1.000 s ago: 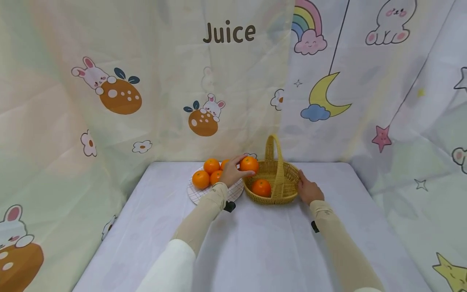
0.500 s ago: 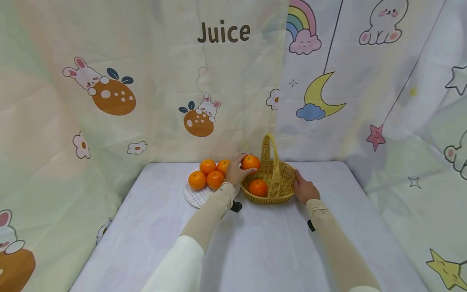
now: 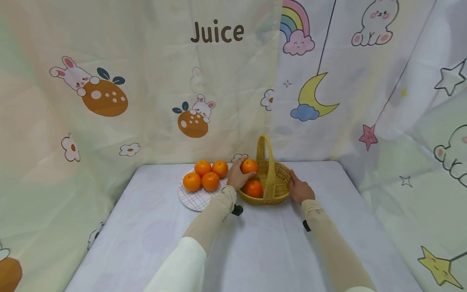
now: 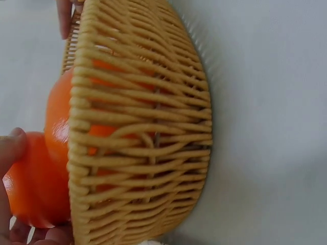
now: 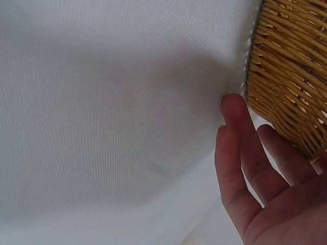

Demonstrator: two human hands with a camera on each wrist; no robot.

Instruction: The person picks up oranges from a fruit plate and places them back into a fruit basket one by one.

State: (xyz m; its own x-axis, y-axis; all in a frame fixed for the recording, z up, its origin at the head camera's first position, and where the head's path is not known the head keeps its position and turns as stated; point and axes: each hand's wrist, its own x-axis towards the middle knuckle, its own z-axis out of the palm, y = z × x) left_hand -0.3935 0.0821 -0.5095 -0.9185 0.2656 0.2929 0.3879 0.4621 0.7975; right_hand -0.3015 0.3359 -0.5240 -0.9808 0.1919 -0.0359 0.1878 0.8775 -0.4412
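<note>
My left hand [image 3: 237, 175] holds an orange [image 3: 249, 165] between thumb and fingers, over the left part of a yellow wicker basket [image 3: 270, 200]. Inside the basket, left of its upright handle, lies another orange [image 3: 253, 189]. The left wrist view has the held orange [image 4: 33, 178] at the basket's rim, close against the other orange [image 4: 57, 109]; whether they touch I cannot tell. My right hand [image 3: 301, 190] grips the basket's right rim. In the right wrist view several fingers of the right hand [image 5: 276, 189] lie outside the woven wall, and the thumb is mostly hidden.
Left of the basket, a round checked plate [image 3: 193, 202] bears several oranges [image 3: 210, 181]. Both stand at the back of a table with a pale cloth [image 3: 262, 247]. A printed curtain [image 3: 226, 81] hangs directly behind and along the sides.
My left hand has brought the held orange lower, nearer the one in the basket, and more of the plate's oranges shows. The right hand keeps its hold. The whole view has shifted slightly left.
</note>
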